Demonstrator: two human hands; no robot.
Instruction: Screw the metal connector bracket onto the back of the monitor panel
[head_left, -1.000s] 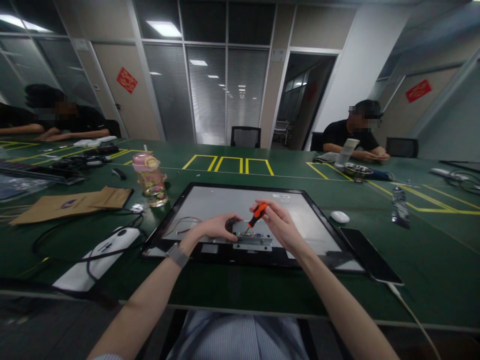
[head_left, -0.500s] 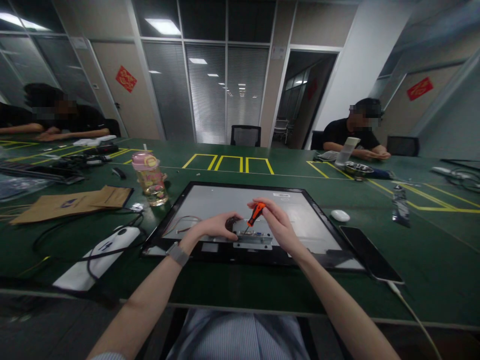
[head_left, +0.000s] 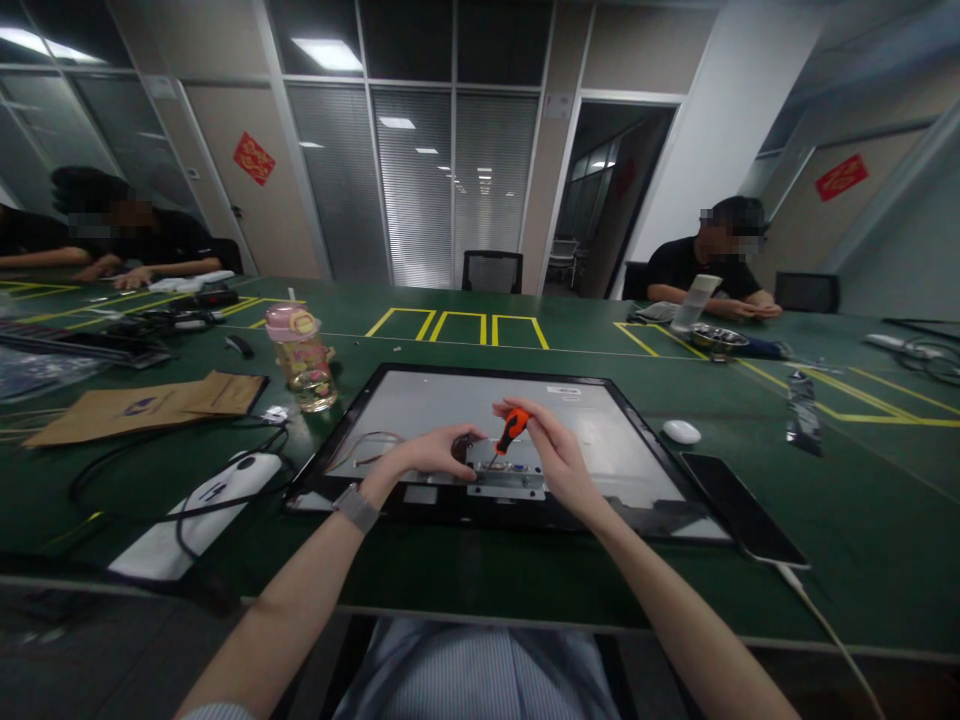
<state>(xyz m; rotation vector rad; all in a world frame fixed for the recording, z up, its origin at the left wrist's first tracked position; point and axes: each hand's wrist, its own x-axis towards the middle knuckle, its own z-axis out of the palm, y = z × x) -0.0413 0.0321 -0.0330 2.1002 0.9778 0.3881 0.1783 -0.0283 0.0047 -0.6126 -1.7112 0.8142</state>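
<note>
A black-framed monitor panel [head_left: 420, 400] lies face down on the green table, its grey metal back up. My right hand [head_left: 551, 455] grips a small orange-and-black screwdriver [head_left: 511, 430], tip down on a metal connector bracket [head_left: 506, 482] near the panel's front edge. My left hand [head_left: 435, 452] rests on the panel just left of the bracket, fingers curled around a small dark part I cannot make out. Thin coloured wires [head_left: 367, 445] run across the panel to the left.
A pink-lidded bottle [head_left: 301, 360], brown paper bag [head_left: 146, 405], white device with black cables [head_left: 195, 505] lie left. A white mouse [head_left: 681, 432], black phone with a cable [head_left: 739, 510] lie right. Two other people sit at the far table edges.
My right hand with the screwdriver has shifted slightly left and turned a little on the bracket. The left hand stays put.
</note>
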